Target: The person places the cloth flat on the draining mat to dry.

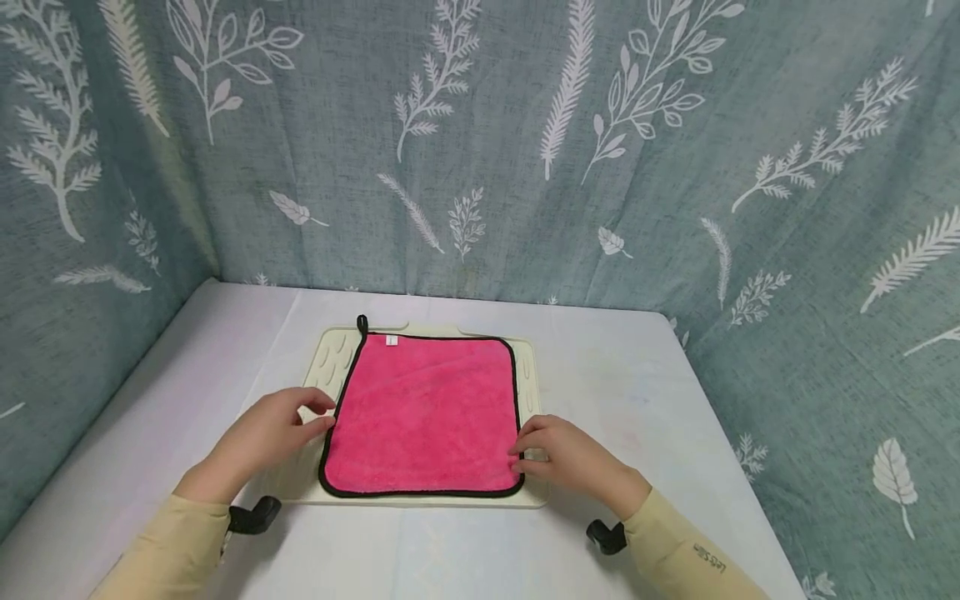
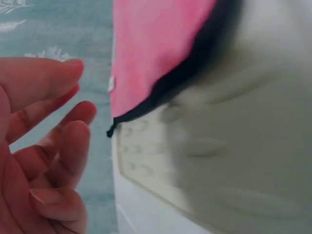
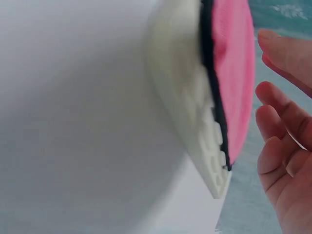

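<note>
A pink towel with black edging lies spread flat over a cream board with oval bumps. Its black hanging loop sticks up at the far left corner, near a small white label. My left hand is at the towel's left edge, thumb and fingers parted; the left wrist view shows nothing between them. By the towel's near right edge is my right hand, its fingers loosely bent and apart from the thumb. Whether fingertips touch the towel is hard to tell.
The board rests on a table with a white cover. A grey-green curtain with white leaf prints hangs behind the table and along both sides. Black wrist devices show under the beige sleeves.
</note>
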The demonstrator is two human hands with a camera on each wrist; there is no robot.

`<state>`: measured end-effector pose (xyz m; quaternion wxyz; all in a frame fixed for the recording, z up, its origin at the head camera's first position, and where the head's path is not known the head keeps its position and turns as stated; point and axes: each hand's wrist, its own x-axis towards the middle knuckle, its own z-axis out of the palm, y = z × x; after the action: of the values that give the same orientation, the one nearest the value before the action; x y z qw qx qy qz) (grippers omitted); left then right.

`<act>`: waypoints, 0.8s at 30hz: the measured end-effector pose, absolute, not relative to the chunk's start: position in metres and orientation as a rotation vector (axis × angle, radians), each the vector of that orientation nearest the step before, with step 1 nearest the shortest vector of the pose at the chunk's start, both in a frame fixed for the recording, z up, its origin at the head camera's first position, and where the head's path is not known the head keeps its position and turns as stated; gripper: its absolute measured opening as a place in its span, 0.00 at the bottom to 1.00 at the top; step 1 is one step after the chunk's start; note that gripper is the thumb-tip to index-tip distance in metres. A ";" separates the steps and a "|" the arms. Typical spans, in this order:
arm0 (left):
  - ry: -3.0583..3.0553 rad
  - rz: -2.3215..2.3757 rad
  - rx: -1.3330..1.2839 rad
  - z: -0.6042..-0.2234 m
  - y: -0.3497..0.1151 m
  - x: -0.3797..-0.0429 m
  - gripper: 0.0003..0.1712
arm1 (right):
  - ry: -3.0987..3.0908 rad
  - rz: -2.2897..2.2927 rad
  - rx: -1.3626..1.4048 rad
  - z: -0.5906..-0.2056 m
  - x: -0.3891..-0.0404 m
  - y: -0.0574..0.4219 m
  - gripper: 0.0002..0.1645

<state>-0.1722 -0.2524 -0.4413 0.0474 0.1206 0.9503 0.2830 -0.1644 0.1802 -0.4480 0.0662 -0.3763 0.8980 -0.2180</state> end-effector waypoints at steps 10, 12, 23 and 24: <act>2.914 0.830 0.356 -0.437 -0.254 -0.274 0.19 | 2.630 -0.556 -1.165 -0.462 -0.158 0.177 0.08; 2.893 0.793 0.350 -0.438 -0.251 -0.292 0.19 | 2.626 -0.550 -1.168 -0.466 -0.153 0.177 0.08; 2.852 0.604 0.502 -0.458 -0.223 -0.351 0.12 | 2.732 -0.469 -1.243 -0.475 -0.143 0.182 0.05; 2.852 0.601 0.498 -0.460 -0.222 -0.353 0.11 | 2.739 -0.460 -1.271 -0.475 -0.143 0.182 0.05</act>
<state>-0.3528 -0.2221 -0.4597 0.0923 0.1677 0.9604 0.2023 -0.1432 0.1821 -0.4750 0.0438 -0.4156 0.8959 -0.1506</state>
